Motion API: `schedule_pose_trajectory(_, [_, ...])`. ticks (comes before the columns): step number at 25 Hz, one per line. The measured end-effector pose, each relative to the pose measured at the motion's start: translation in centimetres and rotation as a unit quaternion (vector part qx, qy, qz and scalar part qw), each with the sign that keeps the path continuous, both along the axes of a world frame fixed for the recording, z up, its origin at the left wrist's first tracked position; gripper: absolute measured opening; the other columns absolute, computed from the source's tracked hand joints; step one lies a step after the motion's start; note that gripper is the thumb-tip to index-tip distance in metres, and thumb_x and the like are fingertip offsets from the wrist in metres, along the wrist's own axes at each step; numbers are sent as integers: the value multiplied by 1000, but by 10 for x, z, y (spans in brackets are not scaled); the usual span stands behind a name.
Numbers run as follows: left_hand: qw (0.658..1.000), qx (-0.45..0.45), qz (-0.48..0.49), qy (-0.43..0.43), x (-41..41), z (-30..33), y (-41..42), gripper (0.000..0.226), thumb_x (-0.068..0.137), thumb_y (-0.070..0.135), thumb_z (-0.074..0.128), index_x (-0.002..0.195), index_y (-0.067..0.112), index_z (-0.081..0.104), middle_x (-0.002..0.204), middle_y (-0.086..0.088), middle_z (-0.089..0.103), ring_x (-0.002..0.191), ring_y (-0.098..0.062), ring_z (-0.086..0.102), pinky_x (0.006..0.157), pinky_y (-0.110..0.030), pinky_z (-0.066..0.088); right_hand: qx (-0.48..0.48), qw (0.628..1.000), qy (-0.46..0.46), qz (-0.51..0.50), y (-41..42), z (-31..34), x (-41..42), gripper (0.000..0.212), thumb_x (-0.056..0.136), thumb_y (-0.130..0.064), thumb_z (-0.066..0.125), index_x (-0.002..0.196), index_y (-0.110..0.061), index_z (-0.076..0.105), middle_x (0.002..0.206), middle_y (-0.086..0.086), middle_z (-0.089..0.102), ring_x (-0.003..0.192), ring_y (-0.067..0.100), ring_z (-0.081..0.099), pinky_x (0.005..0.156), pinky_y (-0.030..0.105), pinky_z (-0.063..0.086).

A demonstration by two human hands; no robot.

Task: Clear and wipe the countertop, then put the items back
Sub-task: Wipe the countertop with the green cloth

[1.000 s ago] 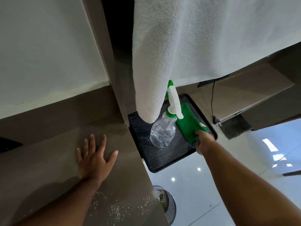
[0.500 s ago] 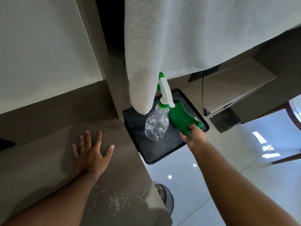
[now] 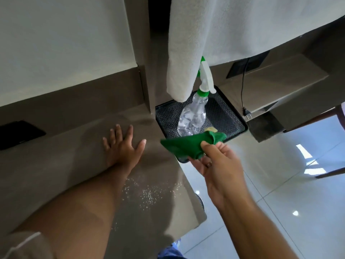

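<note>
Resting flat at nine o'clock on the brown countertop (image 3: 56,150): left hand (image 3: 122,148), fingers spread, holding nothing. Glinting beneath it, toward six o'clock, scattered droplets (image 3: 147,193). At centre, pinched in the right hand (image 3: 214,163), green cloth (image 3: 190,144), lifted off the black tray (image 3: 229,116) since a second ago. Left standing on that tray: clear spray bottle (image 3: 192,116). Hanging at twelve o'clock, hiding the sprayer top, white towel (image 3: 214,34). No readable writing.

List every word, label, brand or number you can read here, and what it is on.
None can be read.
Spray bottle: clear, no label showing.
Green cloth in the right hand: a pale tag, no print legible.
Black wall plates: blank.
</note>
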State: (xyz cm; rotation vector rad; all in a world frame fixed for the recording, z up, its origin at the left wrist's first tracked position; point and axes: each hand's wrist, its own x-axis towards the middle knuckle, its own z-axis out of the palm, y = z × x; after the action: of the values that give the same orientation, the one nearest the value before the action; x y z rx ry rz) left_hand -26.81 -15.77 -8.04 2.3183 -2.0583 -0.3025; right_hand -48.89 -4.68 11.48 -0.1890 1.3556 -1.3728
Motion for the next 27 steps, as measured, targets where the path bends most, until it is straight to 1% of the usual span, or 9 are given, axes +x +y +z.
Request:
schedule_pose_trajectory(3, [1000, 19, -3, -19, 1, 2, 2, 81, 85, 78, 16, 154, 37, 13, 165, -10, 4, 151, -30, 3, 120, -55, 2, 24, 1000, -16, 11, 27, -18, 21, 11, 93, -1, 57, 92, -9, 49, 58, -1, 54, 51, 9, 58, 71, 39, 57])
schedule_pose_trajectory(7, [1000, 4, -8, -7, 0, 4, -1, 81, 84, 78, 20, 154, 36, 17, 165, -11, 8, 151, -31, 5, 120, -55, 2, 231, 968, 9, 93, 73, -79, 26, 16, 90, -7, 65, 99, -3, 52, 78, 18, 70, 66, 21, 71, 79, 43, 58])
schedule_pose_trajectory(10, [1000, 10, -6, -10, 1, 4, -1, 82, 83, 79, 19, 154, 38, 17, 165, -11, 7, 151, -30, 5, 120, -54, 1, 271, 869, 298, 287, 99, -96, 16, 29, 88, -32, 68, 76, -12, 51, 73, 6, 66, 63, 17, 61, 61, 33, 53])
schedule_pose_trajectory(13, [999, 37, -10, -14, 1, 5, -1, 82, 83, 80, 17, 154, 39, 11, 165, -9, 2, 152, -30, 1, 120, -53, -1, 115, 716, 592, 352, 95, -100, 10, 29, 88, -52, 60, 97, -25, 54, 104, -3, 60, 91, 14, 54, 76, 26, 45])
schedule_pose_trajectory(15, [998, 49, -50, -4, 9, 8, 1, 79, 86, 77, 21, 154, 38, 10, 165, -9, -1, 152, -29, -2, 121, -52, -2, 4, 627, 652, 427, 63, -120, 13, 53, 92, -55, 50, 136, -25, 46, 146, 3, 44, 132, 24, 42, 110, 36, 33])
schedule_pose_trajectory(18, [998, 12, -62, 11, 71, 14, 5, 70, 93, 63, 38, 154, 32, 24, 164, -13, 11, 152, -30, 6, 122, -50, 5, -66, 501, 712, 487, 8, -162, 24, 67, 95, -56, 37, 154, -28, 23, 163, 11, 15, 150, 35, 10, 120, 43, 6])
schedule_pose_trajectory(22, [997, 64, -18, -26, 186, 9, 23, 68, 95, 65, 25, 155, 36, 11, 165, -12, 2, 152, -32, 0, 122, -51, 3, -69, 441, 741, 502, -43, -184, 57, 68, 95, -54, 24, 156, -29, 10, 165, 13, 4, 151, 35, -2, 121, 48, 2])
schedule_pose_trajectory(24, [996, 65, -32, -48, 198, 0, 25, 65, 97, 63, 19, 155, 38, 4, 165, -9, -3, 152, -30, -3, 121, -50, 0, -90, 435, 737, 509, -59, -181, 109, 68, 95, -54, 23, 156, -28, 8, 165, 13, 2, 151, 35, -2, 121, 50, 3])
schedule_pose_trajectory(27, [998, 29, -29, -53, 193, -4, 24, 60, 99, 58, 19, 155, 39, 7, 165, -8, 2, 152, -29, 1, 121, -48, 1, -204, 378, 709, 559, -6, -178, 196, 70, 96, -52, 28, 157, -25, 8, 164, 14, 1, 150, 36, -2, 119, 52, 0])
